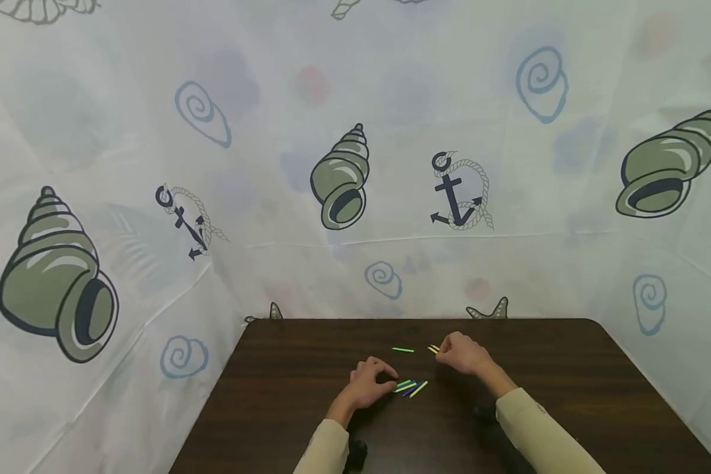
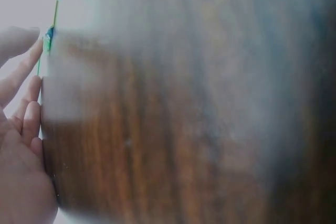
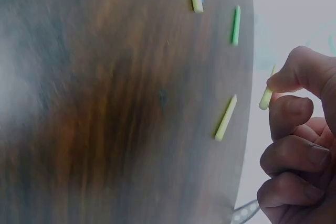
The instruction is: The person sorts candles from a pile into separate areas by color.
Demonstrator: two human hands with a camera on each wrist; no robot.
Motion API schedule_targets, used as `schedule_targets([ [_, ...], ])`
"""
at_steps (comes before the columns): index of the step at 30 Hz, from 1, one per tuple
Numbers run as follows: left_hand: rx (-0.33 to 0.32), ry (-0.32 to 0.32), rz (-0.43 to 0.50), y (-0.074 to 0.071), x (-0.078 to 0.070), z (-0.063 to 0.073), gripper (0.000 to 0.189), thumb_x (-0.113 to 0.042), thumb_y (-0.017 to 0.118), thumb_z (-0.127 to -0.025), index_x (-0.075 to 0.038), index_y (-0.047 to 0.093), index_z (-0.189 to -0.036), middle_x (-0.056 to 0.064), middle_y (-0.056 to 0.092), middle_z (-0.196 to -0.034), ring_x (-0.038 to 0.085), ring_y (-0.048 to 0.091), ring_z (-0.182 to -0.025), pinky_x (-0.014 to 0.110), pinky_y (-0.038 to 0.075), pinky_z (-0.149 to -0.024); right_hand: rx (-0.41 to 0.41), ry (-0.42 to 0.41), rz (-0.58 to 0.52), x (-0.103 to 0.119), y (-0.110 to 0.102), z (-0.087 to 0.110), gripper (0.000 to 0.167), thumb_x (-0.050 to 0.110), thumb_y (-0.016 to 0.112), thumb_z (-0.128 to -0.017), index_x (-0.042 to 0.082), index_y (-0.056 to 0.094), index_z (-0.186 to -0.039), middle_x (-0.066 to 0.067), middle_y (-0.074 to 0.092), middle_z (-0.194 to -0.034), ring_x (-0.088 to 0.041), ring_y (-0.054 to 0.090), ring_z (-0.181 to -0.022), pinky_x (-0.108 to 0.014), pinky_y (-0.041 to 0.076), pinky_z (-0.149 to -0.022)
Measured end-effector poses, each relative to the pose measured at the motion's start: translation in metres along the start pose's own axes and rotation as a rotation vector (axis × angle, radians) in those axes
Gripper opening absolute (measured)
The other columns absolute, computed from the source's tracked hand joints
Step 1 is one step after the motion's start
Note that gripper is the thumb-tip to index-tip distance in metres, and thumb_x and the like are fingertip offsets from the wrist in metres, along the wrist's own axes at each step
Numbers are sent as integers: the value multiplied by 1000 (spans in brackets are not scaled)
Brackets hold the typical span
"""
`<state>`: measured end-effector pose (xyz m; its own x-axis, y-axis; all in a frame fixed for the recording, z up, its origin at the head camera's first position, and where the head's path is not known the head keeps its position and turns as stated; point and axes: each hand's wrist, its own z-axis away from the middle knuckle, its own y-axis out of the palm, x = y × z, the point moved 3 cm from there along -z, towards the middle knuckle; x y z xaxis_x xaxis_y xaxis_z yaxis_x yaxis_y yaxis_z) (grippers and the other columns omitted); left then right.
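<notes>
My right hand (image 1: pixel 463 353) pinches a short yellow stick (image 3: pixel 266 99) between thumb and forefinger, its other fingers curled, above the far part of the table. Another yellow stick (image 3: pixel 226 118) lies on the wood close by. To the left of that hand lies a lone green stick (image 1: pixel 403 349). My left hand (image 1: pixel 367 383) rests beside a small group of blue, green and yellow sticks, including a yellow stick (image 1: pixel 419 389). Its thumb and forefinger are spread at the group's left edge. In the left wrist view, the sticks (image 2: pixel 48 40) appear edge-on near the fingertips; contact is hard to tell.
The dark wooden table (image 1: pixel 284 395) has rounded far corners. Behind it and along both sides hangs a pale cloth (image 1: pixel 261 164) printed with shells and anchors. A black band (image 1: pixel 357 454) shows under the left sleeve, and another dark piece (image 1: pixel 484 414) under the right.
</notes>
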<state>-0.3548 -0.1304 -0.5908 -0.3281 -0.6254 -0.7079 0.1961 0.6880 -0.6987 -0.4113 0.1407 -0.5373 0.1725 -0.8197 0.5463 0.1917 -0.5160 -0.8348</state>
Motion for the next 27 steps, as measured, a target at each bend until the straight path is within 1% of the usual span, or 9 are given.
schedule_targets([
  [6,-12,-24,6,7,16,-9,14,-29,66,-106,-27,76,-115,3,56,-134,33,45,-129,67,28,-112,6,-29,-71,-18,-11,-14,15,17,69,-96,5,77,-93,-2,69,-84,-17,57,-74,-35,47,-67],
  [8,-14,-24,9,9,19,-11,13,-29,66,-106,-28,76,-114,3,57,-133,33,45,-128,67,28,-111,9,-41,-98,-23,-15,-16,16,13,68,-96,0,78,-92,-2,67,-80,-16,55,-71,-32,46,-65],
  [11,-19,-23,9,10,22,-12,11,-28,68,-105,-27,76,-112,3,57,-132,33,46,-127,66,29,-110,26,-47,-125,-31,-16,-20,18,11,67,-96,-2,78,-90,-1,63,-73,-15,52,-66,-31,45,-63],
  [14,-28,-24,1,11,23,-12,10,-27,69,-104,-28,76,-111,2,58,-130,31,46,-125,63,30,-108,55,-34,-125,-42,-12,-29,17,11,66,-95,1,79,-89,-1,63,-70,-16,53,-64,-34,46,-62],
  [15,-32,-23,0,11,23,-12,9,-27,70,-104,-28,76,-110,2,58,-130,30,46,-125,62,31,-108,60,-58,-119,-54,-6,-38,18,12,65,-95,3,79,-88,0,63,-70,-16,53,-64,-35,45,-61],
  [19,-34,-32,-4,10,23,-12,10,-26,69,-104,-29,76,-110,0,59,-130,29,46,-126,60,31,-109,69,-23,-32,-76,7,-63,17,18,65,-97,11,79,-90,-1,68,-79,-20,59,-70,-43,50,-66],
  [21,-32,-35,-11,10,23,-12,10,-25,69,-104,-28,76,-110,1,59,-129,30,47,-127,61,31,-109,66,-4,3,-76,10,-66,16,20,65,-96,13,79,-91,-2,70,-84,-22,61,-74,-47,51,-68],
  [22,-31,-34,-13,10,22,-11,10,-24,69,-104,-27,77,-109,2,59,-129,31,47,-126,61,31,-109,69,33,17,-67,7,-61,15,18,66,-95,12,78,-91,-5,71,-87,-24,64,-76,-50,53,-70],
  [27,-17,-37,-7,6,14,-6,10,-23,69,-105,-22,77,-110,4,59,-130,32,46,-126,62,31,-109,47,70,-16,-41,-2,-42,13,13,65,-93,6,77,-92,-8,72,-89,-25,64,-79,-49,54,-73],
])
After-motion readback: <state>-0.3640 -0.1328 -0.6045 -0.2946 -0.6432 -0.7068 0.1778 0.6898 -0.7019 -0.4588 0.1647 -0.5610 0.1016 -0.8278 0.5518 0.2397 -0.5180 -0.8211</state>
